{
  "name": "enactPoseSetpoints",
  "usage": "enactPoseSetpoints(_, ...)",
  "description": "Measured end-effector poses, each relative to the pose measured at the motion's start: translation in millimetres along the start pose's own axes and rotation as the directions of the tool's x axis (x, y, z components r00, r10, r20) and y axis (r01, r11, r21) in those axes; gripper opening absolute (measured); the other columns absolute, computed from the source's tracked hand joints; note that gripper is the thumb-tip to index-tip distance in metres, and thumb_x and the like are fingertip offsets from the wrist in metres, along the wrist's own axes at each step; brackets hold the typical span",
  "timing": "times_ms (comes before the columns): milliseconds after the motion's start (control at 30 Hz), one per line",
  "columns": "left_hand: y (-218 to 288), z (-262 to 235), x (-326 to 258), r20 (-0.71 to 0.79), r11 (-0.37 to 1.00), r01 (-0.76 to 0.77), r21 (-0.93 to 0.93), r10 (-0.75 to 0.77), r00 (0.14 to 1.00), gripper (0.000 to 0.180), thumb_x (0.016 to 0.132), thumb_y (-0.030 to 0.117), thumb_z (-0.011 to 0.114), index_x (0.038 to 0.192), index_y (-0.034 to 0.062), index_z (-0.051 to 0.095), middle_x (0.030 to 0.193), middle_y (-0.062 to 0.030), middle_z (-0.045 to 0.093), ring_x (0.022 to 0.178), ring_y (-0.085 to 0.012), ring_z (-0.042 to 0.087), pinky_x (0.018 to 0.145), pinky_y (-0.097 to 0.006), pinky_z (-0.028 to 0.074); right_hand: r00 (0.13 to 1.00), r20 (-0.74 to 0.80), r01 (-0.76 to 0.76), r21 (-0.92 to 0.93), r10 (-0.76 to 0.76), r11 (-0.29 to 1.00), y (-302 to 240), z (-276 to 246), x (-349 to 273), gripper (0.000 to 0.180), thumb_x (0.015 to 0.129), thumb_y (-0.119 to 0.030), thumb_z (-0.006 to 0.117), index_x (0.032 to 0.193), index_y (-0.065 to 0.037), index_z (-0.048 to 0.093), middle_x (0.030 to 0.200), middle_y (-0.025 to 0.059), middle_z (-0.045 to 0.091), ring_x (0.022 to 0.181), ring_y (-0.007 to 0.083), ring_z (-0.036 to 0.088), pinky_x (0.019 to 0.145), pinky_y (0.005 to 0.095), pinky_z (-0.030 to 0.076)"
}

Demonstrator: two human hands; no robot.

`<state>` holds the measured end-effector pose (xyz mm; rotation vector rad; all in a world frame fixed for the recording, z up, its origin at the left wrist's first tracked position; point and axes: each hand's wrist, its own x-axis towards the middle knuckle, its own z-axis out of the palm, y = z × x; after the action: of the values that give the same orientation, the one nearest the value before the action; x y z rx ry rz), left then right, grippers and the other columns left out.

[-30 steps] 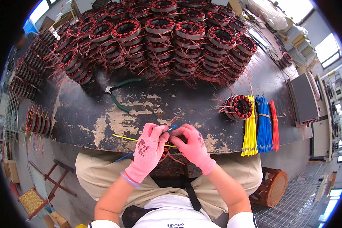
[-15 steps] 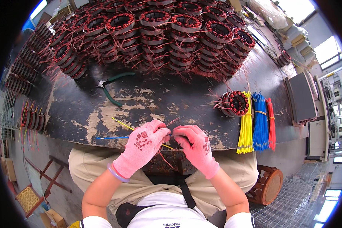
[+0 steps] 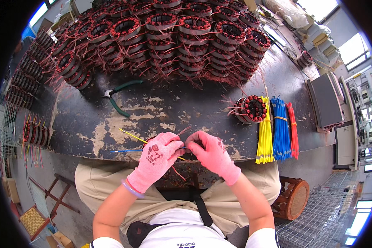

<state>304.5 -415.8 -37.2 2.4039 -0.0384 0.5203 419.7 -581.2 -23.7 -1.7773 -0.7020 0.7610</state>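
Both hands wear pink gloves and meet over the table's near edge. My left hand is closed on a thin blue wire, whose long end sticks out to the left. A yellow wire passes under the same hand and shows again below its fingers. Beneath my left hand sits a wire-wound motor stator, mostly hidden, with thin reddish leads sticking out. My right hand pinches at the blue wire's other end, close against the left fingertips; the exact joint is covered by the fingers.
Stacked stators fill the table's far side. Green-handled cutters lie open at left centre. To the right are another small stator stack and bundles of yellow, blue and red wires. A wooden stool stands at lower right.
My right hand has turned slightly and its fingers have drawn into a tighter pinch. The blue wire's left end has shifted a little to the right. The head view has moved slightly.
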Motion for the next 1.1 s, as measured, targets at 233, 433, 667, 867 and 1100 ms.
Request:
enactPoseSetpoints(233, -2, 3, 0, -0.015, 1.0, -0.005, -0.006, 0.005, 1.0, 0.018, 0.078, 0.011, 0.079, 0.093, 0.0068, 0.07, 0.099, -0.0067, 0.067, 0.088, -0.0287, 0.065, 0.075, -0.04, 0.055, 0.969, -0.119, 0.144, -0.431, -0.215, 0.891, -8, -4, -10, 0.026, 0.086, -0.022, 0.076, 0.106, -0.007, 0.069, 0.101, 0.0074, 0.072, 0.077, 0.0228, 0.068, 0.072, 0.0341, 0.054)
enactPoseSetpoints(433, -4, 5, 0, 0.0, 1.0, 0.006, -0.027, -0.006, 1.0, 0.019, 0.08, 0.011, 0.077, 0.097, 0.0069, 0.069, 0.1, -0.0073, 0.066, 0.089, -0.0291, 0.065, 0.076, -0.041, 0.054, 0.832, 0.142, 0.409, -0.811, -0.537, 0.418, 18, -1, -12, 0.046, 0.083, -0.023, 0.073, 0.127, -0.011, 0.064, 0.121, 0.0027, 0.067, 0.091, 0.0195, 0.066, 0.077, 0.0372, 0.054)
enactPoseSetpoints(667, -4, 3, 1, 0.024, 0.998, 0.016, -0.053, -0.015, 1.0, 0.019, 0.081, 0.009, 0.076, 0.098, 0.007, 0.068, 0.101, -0.0078, 0.066, 0.089, -0.0296, 0.064, 0.075, -0.041, 0.054, 0.781, 0.233, 0.517, -0.762, -0.58, 0.39, 22, -10, 2, 0.032, 0.084, -0.017, 0.074, 0.115, -0.009, 0.069, 0.11, 0.004, 0.071, 0.082, 0.0215, 0.067, 0.072, 0.0342, 0.053)
enactPoseSetpoints(867, -4, 2, 0, 0.051, 0.998, 0.003, -0.06, 0.0, 0.999, 0.018, 0.08, 0.009, 0.075, 0.096, 0.0076, 0.068, 0.098, -0.007, 0.065, 0.088, -0.0297, 0.063, 0.075, -0.042, 0.053, 0.807, 0.449, -0.523, 0.242, 0.383, 0.817, 21, -17, 16, 0.015, 0.092, -0.016, 0.063, 0.102, -0.006, 0.068, 0.093, 0.0085, 0.071, 0.077, 0.0295, 0.067, 0.073, 0.0374, 0.053)
enactPoseSetpoints(1100, -5, 3, 1, 0.035, 0.996, 0.028, -0.085, -0.025, 0.999, 0.017, 0.081, 0.011, 0.076, 0.095, 0.0078, 0.068, 0.099, -0.0065, 0.065, 0.088, -0.0298, 0.064, 0.074, -0.042, 0.053, 0.871, 0.213, 0.47, -0.621, -0.443, 0.626, 1, -17, -4, 0.024, 0.084, -0.012, 0.072, 0.107, -0.007, 0.068, 0.1, 0.0091, 0.069, 0.09, 0.0289, 0.065, 0.074, 0.0376, 0.052)
